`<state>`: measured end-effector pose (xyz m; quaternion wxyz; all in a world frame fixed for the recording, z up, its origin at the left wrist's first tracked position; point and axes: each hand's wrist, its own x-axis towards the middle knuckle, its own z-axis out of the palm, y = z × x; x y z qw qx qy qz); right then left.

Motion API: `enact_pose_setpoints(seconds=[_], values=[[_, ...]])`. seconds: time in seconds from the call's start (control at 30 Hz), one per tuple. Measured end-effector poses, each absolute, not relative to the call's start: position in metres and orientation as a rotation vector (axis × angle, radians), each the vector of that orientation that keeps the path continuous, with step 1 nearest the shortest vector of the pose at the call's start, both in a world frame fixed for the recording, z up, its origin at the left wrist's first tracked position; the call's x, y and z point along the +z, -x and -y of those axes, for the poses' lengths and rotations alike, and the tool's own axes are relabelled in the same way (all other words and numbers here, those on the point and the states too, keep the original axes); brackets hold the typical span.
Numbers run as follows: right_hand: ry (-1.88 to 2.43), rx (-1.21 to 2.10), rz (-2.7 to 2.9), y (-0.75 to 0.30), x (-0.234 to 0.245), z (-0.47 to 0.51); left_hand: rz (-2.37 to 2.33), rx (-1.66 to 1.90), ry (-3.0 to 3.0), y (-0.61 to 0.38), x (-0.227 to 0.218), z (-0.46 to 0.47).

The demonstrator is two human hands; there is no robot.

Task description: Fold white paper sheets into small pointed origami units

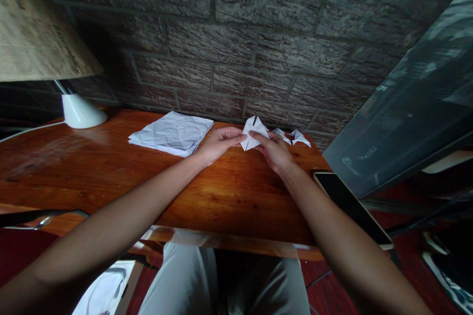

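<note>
A small white folded paper (254, 130), kite-shaped with dark slits at its top and bottom corners, is held up over the far part of the table. My left hand (223, 141) pinches its left corner between thumb and fingers. From the right, my right hand (275, 150) grips it, the thumb lying flat across its face and the fingers hidden behind. Just beyond my right hand lie folded white paper pieces (300, 138) with pointed tips. To the left of my left hand rests a stack of creased white paper sheets (172, 132).
A lamp (83, 110) with a printed shade stands at the table's left. A dark-screened tablet or phone (351, 206) lies along the right edge of the wooden table (221, 202). The stone-patterned wall (236, 54) rises behind, and a grey panel (402, 93) leans at right.
</note>
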<state>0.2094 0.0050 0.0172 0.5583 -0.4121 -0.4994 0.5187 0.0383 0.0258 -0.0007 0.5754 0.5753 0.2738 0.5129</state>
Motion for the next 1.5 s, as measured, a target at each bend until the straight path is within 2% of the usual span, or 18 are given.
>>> enact_pose_setpoints(seconds=[0.23,1.5], values=[[1.067,1.037,1.462,-0.208,0.009,-0.005,-0.644,1.303,-1.127,-0.040,0.006,-0.024],[1.037,0.954,1.492,-0.205,0.023,0.006,-0.583,1.165,-1.103,-0.032,0.008,-0.024]])
